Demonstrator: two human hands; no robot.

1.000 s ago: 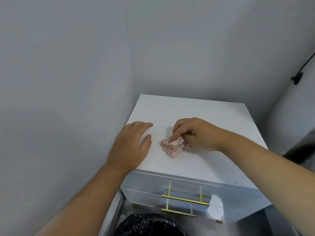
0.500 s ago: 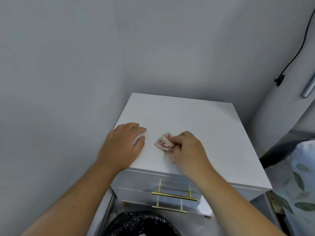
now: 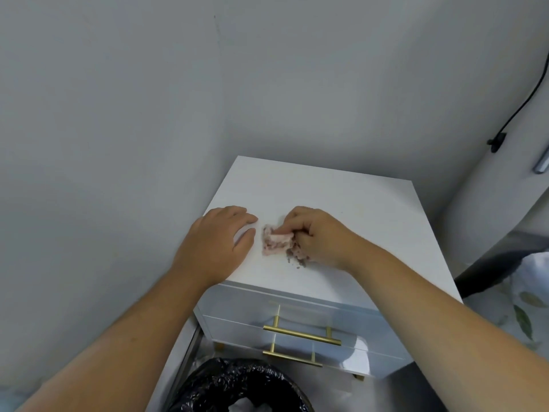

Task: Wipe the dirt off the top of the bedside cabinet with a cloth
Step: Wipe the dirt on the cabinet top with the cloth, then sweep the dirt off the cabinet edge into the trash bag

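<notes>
The white bedside cabinet (image 3: 350, 200) stands in a corner between grey walls. My right hand (image 3: 319, 234) presses a crumpled pink cloth (image 3: 274, 240) onto the front half of its top, fingers closed on the cloth. A small patch of grey dirt (image 3: 297, 260) lies just under that hand, near the front edge. My left hand (image 3: 218, 243) rests flat on the top's front left corner, fingers together and holding nothing, a short gap from the cloth.
Two drawers with gold bar handles (image 3: 301, 334) face me. A bin lined with a black bag (image 3: 237, 388) sits on the floor below the cabinet. A black cable (image 3: 523, 105) hangs on the right wall, and leaf-patterned bedding (image 3: 528, 301) lies at the right edge.
My right hand dragged the cloth toward the front edge, then shifted back a little, with its wrist now to the right; grey dirt shows beside the cloth. My left hand stayed in place.
</notes>
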